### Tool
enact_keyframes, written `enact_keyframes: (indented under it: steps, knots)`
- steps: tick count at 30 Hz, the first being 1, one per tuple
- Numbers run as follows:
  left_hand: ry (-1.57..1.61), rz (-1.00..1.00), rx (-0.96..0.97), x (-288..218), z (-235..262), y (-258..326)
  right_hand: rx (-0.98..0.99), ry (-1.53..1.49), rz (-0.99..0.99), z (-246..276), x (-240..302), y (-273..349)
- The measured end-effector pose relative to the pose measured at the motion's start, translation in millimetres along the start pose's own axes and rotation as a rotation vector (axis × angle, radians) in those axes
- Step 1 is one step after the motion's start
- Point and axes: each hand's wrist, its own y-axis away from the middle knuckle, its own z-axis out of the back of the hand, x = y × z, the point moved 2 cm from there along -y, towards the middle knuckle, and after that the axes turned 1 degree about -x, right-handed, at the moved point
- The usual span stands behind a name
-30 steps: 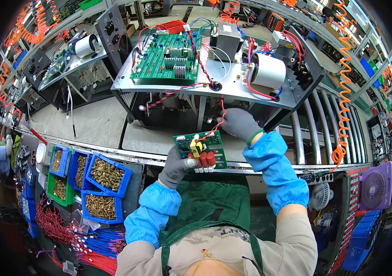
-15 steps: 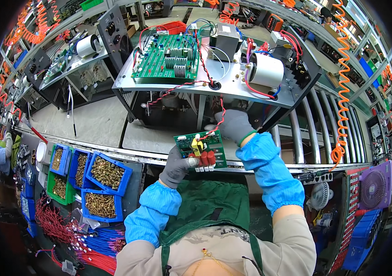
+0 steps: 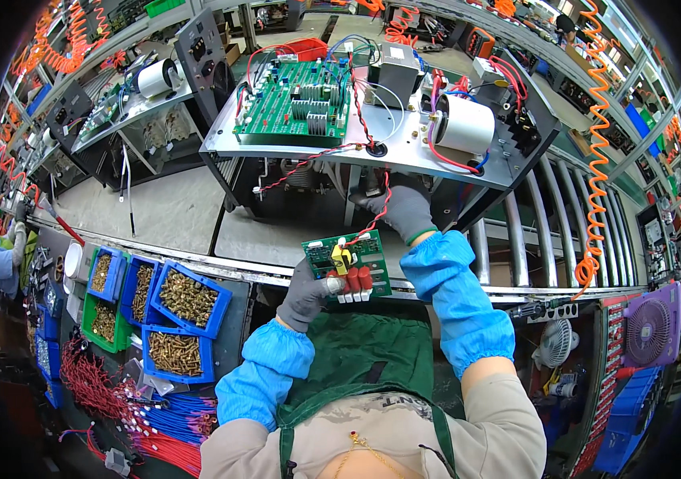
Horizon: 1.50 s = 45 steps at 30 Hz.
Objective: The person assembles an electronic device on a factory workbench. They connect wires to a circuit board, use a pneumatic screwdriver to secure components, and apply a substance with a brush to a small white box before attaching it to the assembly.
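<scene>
My left hand [image 3: 308, 294], in a grey glove, has its fingers closed on the lower left corner of a small green circuit board [image 3: 348, 263], pinching it just beside the row of red blocks along its near edge. The board sits tilted in the air over the near edge of the counter [image 3: 173, 211], just in front of my apron. At 1 o'clock from it, my right hand [image 3: 400, 209] reaches under the metal chassis [image 3: 404, 152]; its fingers are curled near the twisted red and black wire [image 3: 379, 209] that runs from the board up into the chassis, though I cannot tell whether they grip it. At 9 o'clock from the board lie blue bins of brass screws [image 3: 185, 299]. Farther out at 12 o'clock, a large green circuit board [image 3: 296, 102] and a white cylinder [image 3: 468, 124] rest on top of the chassis.
</scene>
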Motion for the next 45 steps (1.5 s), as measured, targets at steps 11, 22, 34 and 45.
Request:
enact_keyframes:
  steps: [11,22,34,45]
  knots:
    - [-0.018,0.0,0.023,13,10,-1,0.117,-0.376,0.183,7,-35,13]
    - [-0.016,0.0,-0.019,11,9,5,-0.254,0.233,0.254,-10,-7,10]
    - [-0.106,0.041,0.082,-1,7,0,-0.379,-1.32,0.189,-45,-41,49]
    - [-0.271,0.017,0.064,9,-46,-58,-0.105,-0.999,0.034,13,-85,42]
